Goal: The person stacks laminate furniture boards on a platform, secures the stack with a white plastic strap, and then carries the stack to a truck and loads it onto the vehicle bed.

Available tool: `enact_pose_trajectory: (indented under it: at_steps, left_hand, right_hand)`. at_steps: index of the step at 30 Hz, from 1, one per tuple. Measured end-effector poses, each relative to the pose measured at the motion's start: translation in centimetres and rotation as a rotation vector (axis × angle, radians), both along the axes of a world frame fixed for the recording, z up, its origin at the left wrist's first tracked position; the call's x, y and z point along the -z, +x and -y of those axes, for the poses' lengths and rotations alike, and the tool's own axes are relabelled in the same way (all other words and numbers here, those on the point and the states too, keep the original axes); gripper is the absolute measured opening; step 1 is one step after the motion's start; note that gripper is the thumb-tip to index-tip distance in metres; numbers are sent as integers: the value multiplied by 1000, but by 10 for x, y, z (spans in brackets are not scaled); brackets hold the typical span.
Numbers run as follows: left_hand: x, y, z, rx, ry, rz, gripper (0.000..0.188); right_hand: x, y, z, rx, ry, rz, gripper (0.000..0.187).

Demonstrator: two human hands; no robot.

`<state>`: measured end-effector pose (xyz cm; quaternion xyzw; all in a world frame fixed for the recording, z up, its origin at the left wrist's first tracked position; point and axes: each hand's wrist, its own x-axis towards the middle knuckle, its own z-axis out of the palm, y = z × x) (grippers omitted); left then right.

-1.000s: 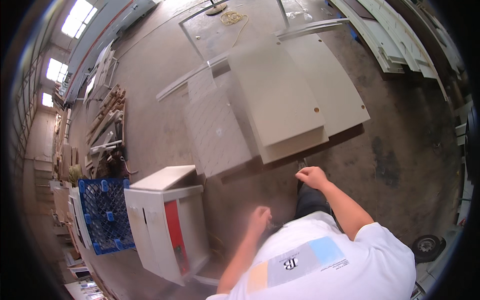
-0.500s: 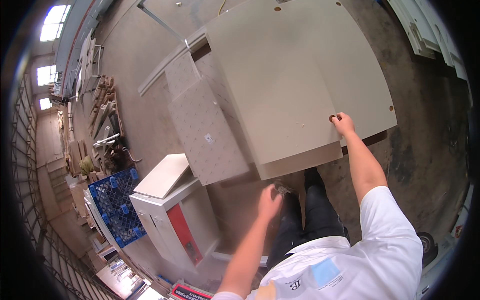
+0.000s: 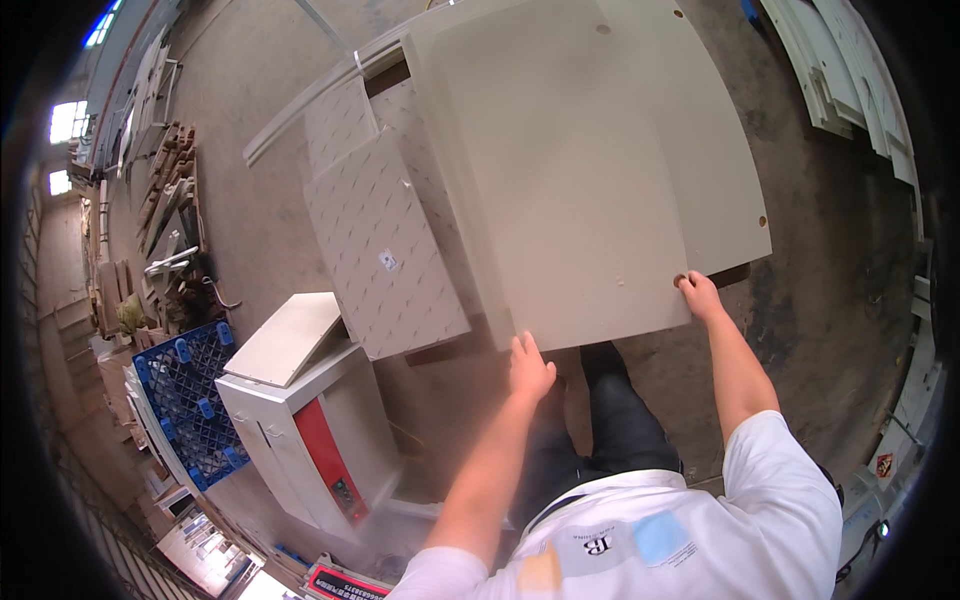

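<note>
A large pale grey-beige panel (image 3: pixel 570 220) lies on top of a similar panel (image 3: pixel 725 190) that shows along its right side with small round holes. My right hand (image 3: pixel 703 297) is closed on the top panel's near right corner, fingers at a round hole there. At the near left corner, my left hand (image 3: pixel 531 368) has its fingertips over the panel's edge, with the thumb lower and apart. The underside of the panel at both hands is hidden.
Left of the stack lie film-wrapped boards (image 3: pixel 385 240). Nearer stands a white cabinet (image 3: pixel 285 430) with a red strip and a loose white board (image 3: pixel 285 338) on top, beside a blue plastic pallet (image 3: pixel 195 400). White panels (image 3: pixel 830 80) lean at the far right.
The top panel has slid toward me over the panel below, with my right hand on its corner. My left hand has risen from beside my leg to the panel's near edge.
</note>
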<state>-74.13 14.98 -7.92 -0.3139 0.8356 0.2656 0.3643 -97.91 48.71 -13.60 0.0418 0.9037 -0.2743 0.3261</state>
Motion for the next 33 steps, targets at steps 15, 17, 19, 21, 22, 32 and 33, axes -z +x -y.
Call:
enact_pose_trajectory:
  at_steps: [15,17,19,21,22,32,33]
  left_hand:
    - [-202,82,-69,226,592,-765,104]
    - [-228,96,-77,115,560,-976,95]
    - [-234,107,-65,-17,541,-955,83]
    - [-221,124,-58,-163,443,-999,60]
    - [-211,136,-56,-206,376,-916,60]
    - [-250,206,5,-1078,602,-846,38]
    - [-260,211,5,-1177,652,-807,39]
  right_hand:
    - [-328,212,98,57,-213,-544,24]
    - [-340,235,142,15,-272,-542,25]
    - [-337,250,168,-20,-384,-474,28]
    - [-316,259,177,-109,-510,-296,30]
    - [-306,259,176,-178,-544,-185,30]
    - [-150,176,98,-115,40,97,85]
    - [-122,170,93,-98,36,212,85]
